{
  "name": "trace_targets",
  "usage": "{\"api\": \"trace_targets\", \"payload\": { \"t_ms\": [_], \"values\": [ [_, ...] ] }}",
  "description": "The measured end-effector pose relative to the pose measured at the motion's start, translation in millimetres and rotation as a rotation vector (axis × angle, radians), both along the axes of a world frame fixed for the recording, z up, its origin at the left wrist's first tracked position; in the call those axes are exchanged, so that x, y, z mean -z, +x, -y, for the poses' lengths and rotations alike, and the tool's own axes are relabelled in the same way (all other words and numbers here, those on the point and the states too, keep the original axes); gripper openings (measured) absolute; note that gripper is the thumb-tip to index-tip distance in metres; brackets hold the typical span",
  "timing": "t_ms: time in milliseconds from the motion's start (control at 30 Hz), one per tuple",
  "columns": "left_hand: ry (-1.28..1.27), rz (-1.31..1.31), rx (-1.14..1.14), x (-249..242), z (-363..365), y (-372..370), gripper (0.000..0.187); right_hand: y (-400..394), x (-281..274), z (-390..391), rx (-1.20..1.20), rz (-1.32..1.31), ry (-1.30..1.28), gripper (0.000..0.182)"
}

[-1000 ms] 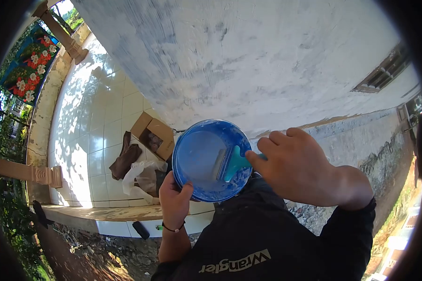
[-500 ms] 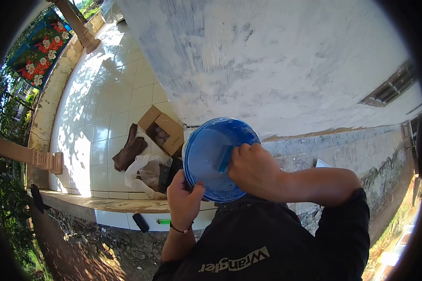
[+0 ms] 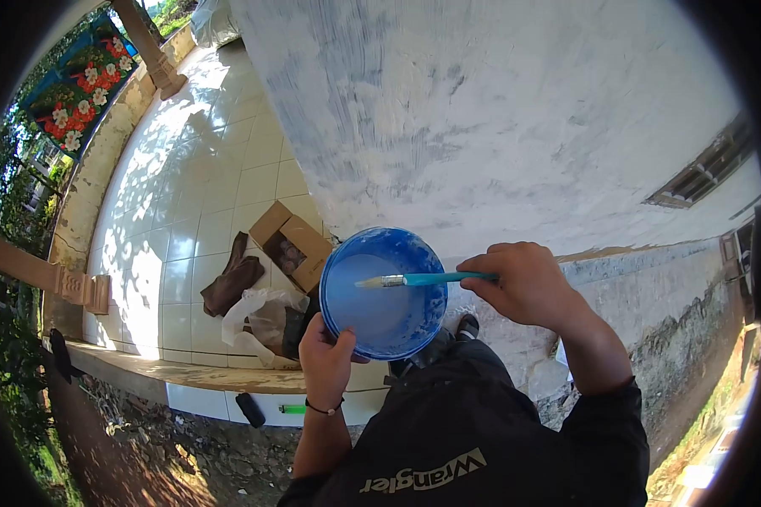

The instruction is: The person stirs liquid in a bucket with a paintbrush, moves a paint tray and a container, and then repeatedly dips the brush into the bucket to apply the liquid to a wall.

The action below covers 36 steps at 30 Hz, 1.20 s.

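My left hand point(image 3: 325, 359) grips the rim of a blue bucket point(image 3: 434, 317), thumb over the near left edge and fingers on the outside. Pale, milky liquid point(image 3: 359, 308) lies inside, and whitish smears coat the bucket's inner wall. In my right hand point(image 3: 520, 283) is a paintbrush point(image 3: 427, 279), pinched by the end of its teal handle. The brush lies level over the bucket's opening, its pale bristles pointing left, above the liquid.
A patchy whitewashed wall point(image 3: 482, 110) rises ahead and to the right. On the tiled floor point(image 3: 177, 220) stand an open cardboard box point(image 3: 309, 249), a brown cloth point(image 3: 232, 279) and a plastic bag point(image 3: 262, 317). A black object point(image 3: 250, 410) and a green lighter-like item point(image 3: 292, 410) lie on the ledge.
My right hand has drawn back to the right and lifted the paintbrush out of the bucket's inside, turning it level. The bucket, still in my left hand, sits slightly lower in view.
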<state>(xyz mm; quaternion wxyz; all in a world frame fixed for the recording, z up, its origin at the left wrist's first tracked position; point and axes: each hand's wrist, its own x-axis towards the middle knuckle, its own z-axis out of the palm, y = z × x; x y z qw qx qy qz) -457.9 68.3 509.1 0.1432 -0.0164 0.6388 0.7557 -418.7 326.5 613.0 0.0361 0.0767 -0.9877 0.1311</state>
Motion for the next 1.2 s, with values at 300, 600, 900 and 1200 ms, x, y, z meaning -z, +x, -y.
{"api": "trace_targets", "payload": {
  "t_ms": [300,600,900,1200],
  "values": [
    [-0.01,0.031,-0.057,22.3,12.9,-7.3,0.019,2.6,-1.9,-29.4,0.244,0.203,-0.821,0.019],
    [0.021,0.051,-0.07,23.7,18.7,-6.9,0.019,-0.3,-37.1,-32.4,0.157,0.048,-1.042,0.021],
    [-0.009,0.082,-0.16,31.6,26.6,-6.7,0.018,-8.1,75.7,-0.7,0.3,0.404,-0.893,0.024],
    [-0.034,0.101,-0.196,43.8,29.4,-3.1,0.018,-9.6,100.2,9.4,0.307,0.398,-0.757,0.026]
  ]
}}
